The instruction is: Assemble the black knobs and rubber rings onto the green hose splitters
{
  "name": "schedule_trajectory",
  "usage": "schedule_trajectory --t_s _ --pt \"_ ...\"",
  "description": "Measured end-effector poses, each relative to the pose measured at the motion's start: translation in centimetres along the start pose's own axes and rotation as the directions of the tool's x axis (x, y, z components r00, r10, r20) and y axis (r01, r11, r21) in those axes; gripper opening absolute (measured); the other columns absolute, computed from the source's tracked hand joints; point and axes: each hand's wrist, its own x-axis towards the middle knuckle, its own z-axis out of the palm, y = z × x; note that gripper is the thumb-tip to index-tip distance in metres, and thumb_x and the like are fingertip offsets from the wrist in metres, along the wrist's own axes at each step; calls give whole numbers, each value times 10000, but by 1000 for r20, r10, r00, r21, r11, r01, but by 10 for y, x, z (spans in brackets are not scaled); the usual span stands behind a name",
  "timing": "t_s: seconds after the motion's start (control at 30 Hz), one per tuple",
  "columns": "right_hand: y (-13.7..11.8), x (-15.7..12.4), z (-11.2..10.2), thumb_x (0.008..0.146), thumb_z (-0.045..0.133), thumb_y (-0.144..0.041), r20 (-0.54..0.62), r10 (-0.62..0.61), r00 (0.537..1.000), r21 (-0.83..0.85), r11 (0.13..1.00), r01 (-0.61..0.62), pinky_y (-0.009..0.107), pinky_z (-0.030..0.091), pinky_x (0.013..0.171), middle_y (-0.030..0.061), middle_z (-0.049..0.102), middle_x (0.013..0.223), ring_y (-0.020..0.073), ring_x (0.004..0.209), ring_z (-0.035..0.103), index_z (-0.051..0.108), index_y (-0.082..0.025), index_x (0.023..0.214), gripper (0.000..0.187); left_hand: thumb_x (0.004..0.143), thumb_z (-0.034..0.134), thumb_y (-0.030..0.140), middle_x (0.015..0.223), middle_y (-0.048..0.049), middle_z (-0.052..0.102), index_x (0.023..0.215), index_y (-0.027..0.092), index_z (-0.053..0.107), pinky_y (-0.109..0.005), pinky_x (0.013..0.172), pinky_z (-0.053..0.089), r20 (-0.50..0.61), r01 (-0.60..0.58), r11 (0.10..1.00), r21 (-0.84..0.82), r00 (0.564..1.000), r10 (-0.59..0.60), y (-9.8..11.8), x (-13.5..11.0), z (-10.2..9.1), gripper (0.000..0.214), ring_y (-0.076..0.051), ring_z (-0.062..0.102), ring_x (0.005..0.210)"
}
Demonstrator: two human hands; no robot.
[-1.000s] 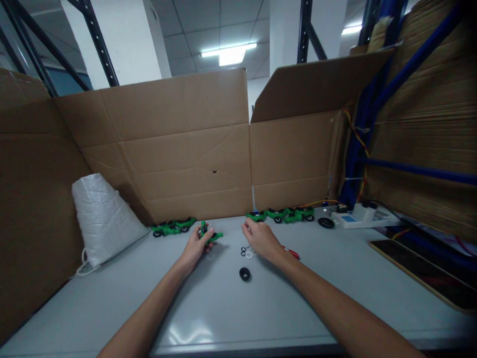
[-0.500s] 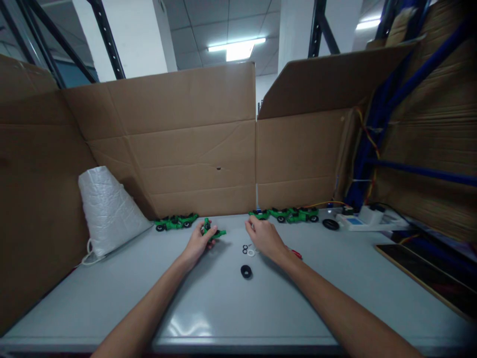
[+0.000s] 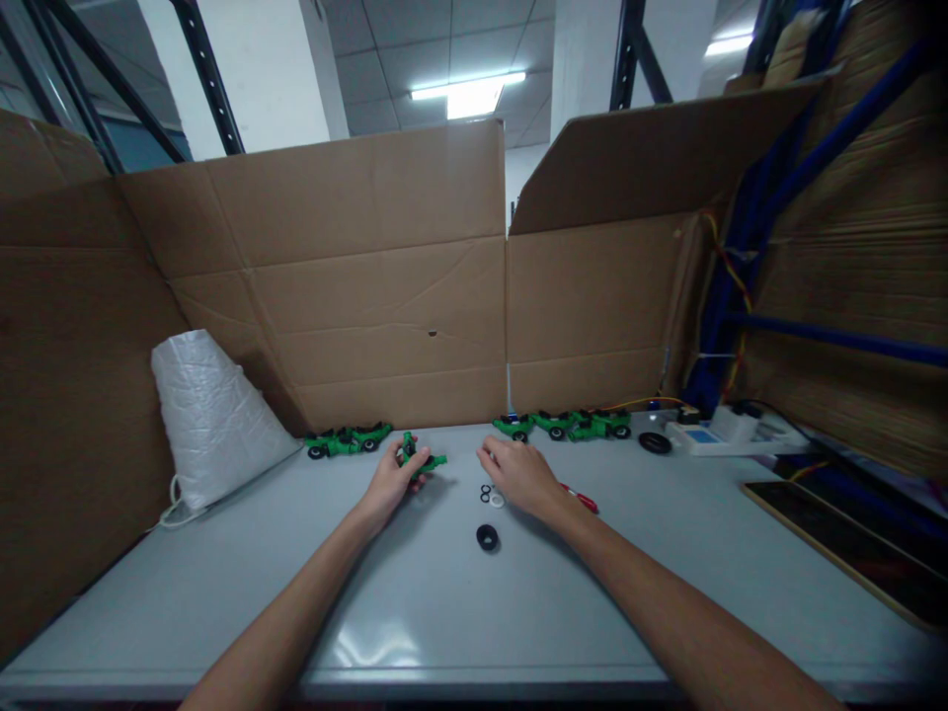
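Note:
Held in my left hand (image 3: 389, 482) is a green plastic piece (image 3: 426, 462) with dark parts, which looks like part of a toy vehicle. My fingers and thumb are closed around it and cover some of it. To its right, my right hand (image 3: 522, 476) hangs over the table with curled fingers and the fingertips together. Whatever they may pinch is hidden. Just below that hand lie a white ring (image 3: 497, 501) and small black rings (image 3: 485, 493). A thicker black ring, like a tyre (image 3: 487, 538), rests nearer to me.
Green toy vehicles with black wheels stand along the back, left (image 3: 348, 440) and right (image 3: 563, 427). A red-handled tool (image 3: 582, 497) lies partly behind my right forearm. A black ring (image 3: 655, 443) and a white power strip (image 3: 741, 433) are at right, a white wrapped bundle (image 3: 214, 425) at left.
My right hand has dropped slightly toward the small rings, and more of the red-handled tool shows. My left hand keeps its hold on the green piece.

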Motion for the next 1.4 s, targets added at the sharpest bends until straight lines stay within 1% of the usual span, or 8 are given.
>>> schedule_trajectory --t_s 0.17,0.37,0.7,0.9,1.0,1.17,1.3,1.4 --pt "-1 -1 0 1118 498 -348 2 -10 1000 -8 1000 10 304 394 694 106 804 973 251 867 748 713 -226 1035 260 771 899 584 816 18 643 1195 195 579 -195 501 434 -18 -7 1000 -18 1000 6 0 1 0 658 -110 652 582" --pt "0 0 0 1120 492 -345 -3 -7 1000 -21 1000 7 306 395 691 108 805 973 257 873 752 712 -226 1044 262 715 936 585 825 16 651 1234 189 584 -205 495 444 -81 -27 999 -29 996 24 2 3 0 742 -110 644 563" --pt "2 0 2 1114 509 -334 -7 -20 1000 -10 1000 20 304 393 694 107 808 964 258 861 752 720 -220 1022 257 733 923 595 867 -5 676 1266 182 571 -212 509 481 -54 -23 1000 -10 998 22 0 4 0 760 -128 680 594" --pt "1 -2 2 1121 504 -328 -9 -74 997 40 996 74 292 403 716 77 802 972 228 874 743 715 -225 1040 248 738 938 551 905 -30 704 1266 189 563 -218 537 488 10 3 1000 -29 1000 -3 8 -3 5 741 -146 695 661" --pt "0 -3 -1 1123 519 -341 -33 -135 990 109 984 138 283 431 781 57 790 1046 209 956 729 705 -232 1115 216 750 946 500 911 -28 698 1267 197 569 -219 566 495 40 14 999 -34 999 -13 9 -6 8 708 -151 702 698" --pt "-2 -6 -3 1112 561 -367 -99 -239 966 238 937 256 308 467 902 76 748 1154 225 1079 682 676 -213 1267 248 770 936 467 967 -44 693 1321 192 563 -222 602 515 108 26 1000 -9 994 -25 9 -10 9 720 -165 728 757" --pt "-3 -7 -1 1114 559 -359 -91 -270 959 266 921 285 320 470 942 83 731 1151 232 1095 661 677 -206 1261 243 785 920 434 1090 -106 734 1381 185 549 -238 631 536 158 51 998 -36 986 -45 11 -12 10 745 -178 741 797" --pt "-3 -7 1 1115 559 -360 -80 -301 950 282 908 311 326 467 970 85 725 1127 234 1092 651 684 -198 1237 238 785 909 398 1121 -124 755 1393 183 560 -253 643 544 182 62 997 -56 982 -51 14 -16 12 733 -190 747 805"
